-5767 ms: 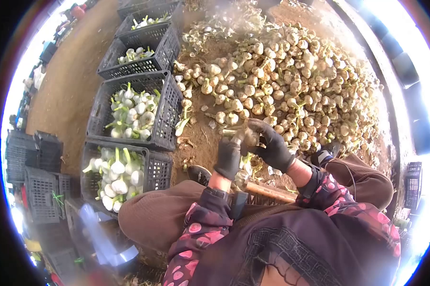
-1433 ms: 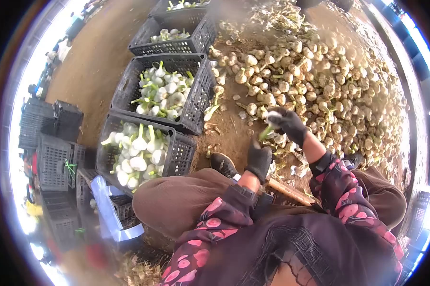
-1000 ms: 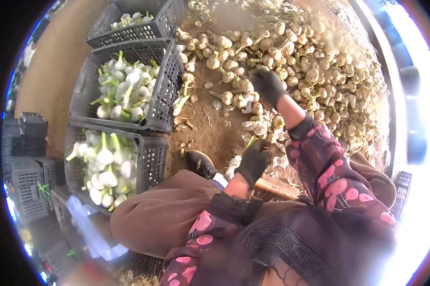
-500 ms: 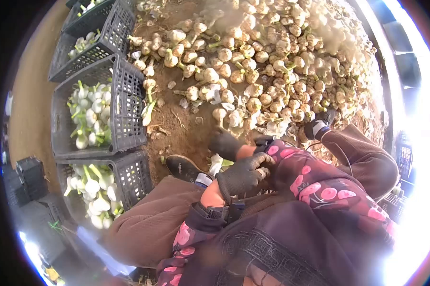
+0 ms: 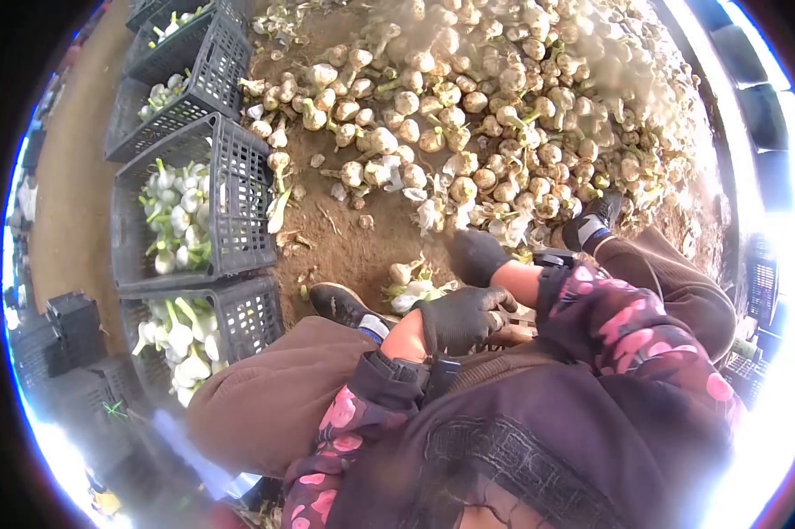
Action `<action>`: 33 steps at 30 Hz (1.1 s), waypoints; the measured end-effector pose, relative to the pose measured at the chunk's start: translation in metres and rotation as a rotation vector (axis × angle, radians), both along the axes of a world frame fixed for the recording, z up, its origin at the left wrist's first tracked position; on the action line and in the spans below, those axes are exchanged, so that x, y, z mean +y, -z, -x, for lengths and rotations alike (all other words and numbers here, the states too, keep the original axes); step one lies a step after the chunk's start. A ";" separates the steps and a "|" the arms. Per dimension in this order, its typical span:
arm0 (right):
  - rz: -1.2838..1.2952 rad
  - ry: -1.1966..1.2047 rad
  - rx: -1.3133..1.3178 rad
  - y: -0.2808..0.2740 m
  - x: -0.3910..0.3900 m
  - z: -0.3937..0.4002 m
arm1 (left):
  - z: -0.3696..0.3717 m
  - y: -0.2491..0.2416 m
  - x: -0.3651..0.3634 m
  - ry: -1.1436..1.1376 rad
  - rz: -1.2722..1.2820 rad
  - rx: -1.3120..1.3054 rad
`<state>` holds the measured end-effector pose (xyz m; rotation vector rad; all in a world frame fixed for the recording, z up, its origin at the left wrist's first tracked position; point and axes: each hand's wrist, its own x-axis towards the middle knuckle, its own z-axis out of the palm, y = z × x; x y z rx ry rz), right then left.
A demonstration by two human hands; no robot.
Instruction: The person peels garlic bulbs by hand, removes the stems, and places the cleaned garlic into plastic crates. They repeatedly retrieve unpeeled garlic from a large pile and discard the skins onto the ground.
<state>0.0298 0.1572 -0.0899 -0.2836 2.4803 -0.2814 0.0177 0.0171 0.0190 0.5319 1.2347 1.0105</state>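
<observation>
My left hand [image 5: 464, 321], in a dark work glove, is held low in front of my lap with its fingers curled inward. What those fingers hold, if anything, is hidden. A light brown, wood-like piece [image 5: 513, 334] shows just below them. My right hand [image 5: 480, 257], also gloved, is just beyond the left one; motion blurs it and its fingers do not show clearly. Between my shoes, beside the left hand, a garlic bulb [image 5: 404, 271] lies by green and white garlic trimmings [image 5: 418, 293]. Past my right hand spreads a large heap of garlic bulbs [image 5: 503, 123] with dry skins.
Black plastic crates [image 5: 246, 189] stand in a row on the left, holding trimmed white garlic [image 5: 177, 212] with green stems. My left shoe [image 5: 340, 305] and right shoe [image 5: 593, 220] rest on the bare soil [image 5: 331, 234]. More dark crates [image 5: 759, 119] line the right edge.
My right hand has moved right, uncovering the garlic bulb and trimmings on the ground. My left hand has shifted slightly right, its fingers still curled. The camera view has tilted a little.
</observation>
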 end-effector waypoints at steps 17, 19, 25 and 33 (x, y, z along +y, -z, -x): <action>0.980 1.086 0.197 -0.104 0.009 0.005 | 0.007 0.038 0.008 -1.122 -0.248 0.403; 1.238 0.942 0.145 -0.121 0.015 -0.006 | 0.012 0.020 0.006 -1.174 -0.206 0.553; 0.802 0.648 0.526 -0.169 0.009 -0.030 | 0.010 -0.023 0.004 -1.138 -0.386 -0.039; 0.806 0.486 0.686 -0.167 0.018 -0.032 | 0.010 -0.021 0.001 -1.053 -0.419 0.016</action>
